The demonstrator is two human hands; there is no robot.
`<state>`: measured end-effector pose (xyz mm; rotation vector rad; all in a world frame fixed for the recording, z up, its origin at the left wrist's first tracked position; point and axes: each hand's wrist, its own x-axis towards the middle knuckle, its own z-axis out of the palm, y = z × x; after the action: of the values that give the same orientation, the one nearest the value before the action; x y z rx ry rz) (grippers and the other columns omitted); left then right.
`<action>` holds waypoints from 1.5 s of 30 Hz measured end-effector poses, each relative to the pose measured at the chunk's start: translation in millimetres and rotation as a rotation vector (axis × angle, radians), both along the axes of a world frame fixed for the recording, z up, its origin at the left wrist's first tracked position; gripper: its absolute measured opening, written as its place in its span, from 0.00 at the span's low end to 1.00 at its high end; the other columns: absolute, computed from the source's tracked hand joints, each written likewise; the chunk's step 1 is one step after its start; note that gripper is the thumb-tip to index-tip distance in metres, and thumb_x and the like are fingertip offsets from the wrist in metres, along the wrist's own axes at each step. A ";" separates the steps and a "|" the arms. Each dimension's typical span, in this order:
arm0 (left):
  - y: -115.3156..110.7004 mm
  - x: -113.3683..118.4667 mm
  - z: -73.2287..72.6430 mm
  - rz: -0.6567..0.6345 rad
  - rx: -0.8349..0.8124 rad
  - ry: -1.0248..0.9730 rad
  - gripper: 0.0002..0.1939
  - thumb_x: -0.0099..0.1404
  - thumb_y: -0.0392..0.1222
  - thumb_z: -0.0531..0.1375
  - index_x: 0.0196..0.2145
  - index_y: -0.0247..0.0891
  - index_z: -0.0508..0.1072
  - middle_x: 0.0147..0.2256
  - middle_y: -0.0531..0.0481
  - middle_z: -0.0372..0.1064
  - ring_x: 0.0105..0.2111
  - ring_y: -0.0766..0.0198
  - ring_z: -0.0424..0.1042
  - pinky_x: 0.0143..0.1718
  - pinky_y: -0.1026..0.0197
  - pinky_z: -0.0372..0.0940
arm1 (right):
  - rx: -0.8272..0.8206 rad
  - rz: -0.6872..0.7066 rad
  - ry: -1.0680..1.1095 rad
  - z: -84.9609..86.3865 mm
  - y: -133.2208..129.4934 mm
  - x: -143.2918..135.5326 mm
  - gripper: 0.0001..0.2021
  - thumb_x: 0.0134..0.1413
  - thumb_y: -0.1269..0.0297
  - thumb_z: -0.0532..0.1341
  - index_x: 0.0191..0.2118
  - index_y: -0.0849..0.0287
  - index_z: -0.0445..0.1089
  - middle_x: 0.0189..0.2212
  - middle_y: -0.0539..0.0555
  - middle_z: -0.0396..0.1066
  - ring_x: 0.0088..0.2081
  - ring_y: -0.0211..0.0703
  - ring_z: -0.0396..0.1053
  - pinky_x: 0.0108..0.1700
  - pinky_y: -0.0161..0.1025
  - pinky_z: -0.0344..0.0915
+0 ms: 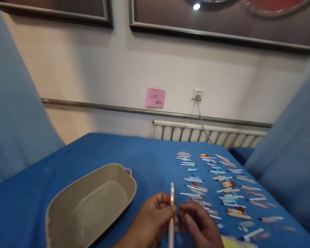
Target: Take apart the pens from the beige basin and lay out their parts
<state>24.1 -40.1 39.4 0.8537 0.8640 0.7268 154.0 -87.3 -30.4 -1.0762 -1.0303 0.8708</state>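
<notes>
Left hand grips a pen upright, fingers clamped on it; right hand's curled fingers appear empty, near the pen.

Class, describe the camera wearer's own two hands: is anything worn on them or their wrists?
The left hand and right hand are both ungloved. No sleeve or watch shows on the visible left forearm; the right wrist is out of view.

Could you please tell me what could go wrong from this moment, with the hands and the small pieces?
The right hand is close beside the rows of small pieces; a careless sideways move could mix their groups. The slim pale tube stands nearly upright in the left hand, so it might slip if the fingers loosen.
</notes>
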 end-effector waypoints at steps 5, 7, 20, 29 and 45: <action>13.4 57.7 -7.3 0.032 0.313 0.122 0.15 0.48 0.43 0.66 0.28 0.35 0.65 0.19 0.56 0.65 0.17 0.69 0.65 0.21 0.66 0.61 | -0.205 0.092 0.482 23.0 15.1 26.4 0.18 0.44 0.49 0.66 0.35 0.59 0.71 0.23 0.50 0.70 0.21 0.35 0.64 0.22 0.30 0.60; 16.3 71.6 -10.2 0.069 0.448 0.221 0.14 0.47 0.41 0.67 0.26 0.35 0.66 0.20 0.55 0.66 0.19 0.69 0.66 0.23 0.67 0.61 | -0.265 0.110 0.680 21.9 18.3 37.7 0.19 0.43 0.50 0.66 0.35 0.60 0.71 0.24 0.51 0.71 0.21 0.34 0.64 0.22 0.29 0.59; 20.9 77.8 -45.7 -0.085 0.545 0.295 0.15 0.51 0.47 0.66 0.31 0.33 0.73 0.28 0.46 0.73 0.30 0.61 0.72 0.34 0.62 0.65 | -0.325 0.125 0.768 -16.2 29.8 65.3 0.17 0.35 0.54 0.69 0.28 0.61 0.69 0.18 0.47 0.67 0.18 0.31 0.61 0.20 0.29 0.55; 16.4 66.8 -43.7 -0.133 0.957 0.504 0.09 0.60 0.42 0.58 0.36 0.38 0.76 0.33 0.48 0.75 0.35 0.60 0.72 0.39 0.61 0.64 | -0.175 0.136 0.366 -9.4 17.5 65.7 0.16 0.46 0.51 0.64 0.29 0.61 0.66 0.14 0.41 0.55 0.14 0.27 0.49 0.16 0.28 0.46; 11.9 59.9 -39.3 -0.072 1.100 0.680 0.08 0.62 0.44 0.56 0.35 0.40 0.73 0.31 0.50 0.73 0.31 0.62 0.70 0.34 0.62 0.62 | -0.081 -0.005 0.786 3.9 17.9 83.5 0.19 0.41 0.54 0.69 0.26 0.58 0.60 0.15 0.38 0.44 0.16 0.27 0.37 0.17 0.28 0.36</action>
<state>84.0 -28.2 0.1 2.1900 0.9950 0.8534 237.5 -69.4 -26.5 -0.6920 -0.3342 1.2028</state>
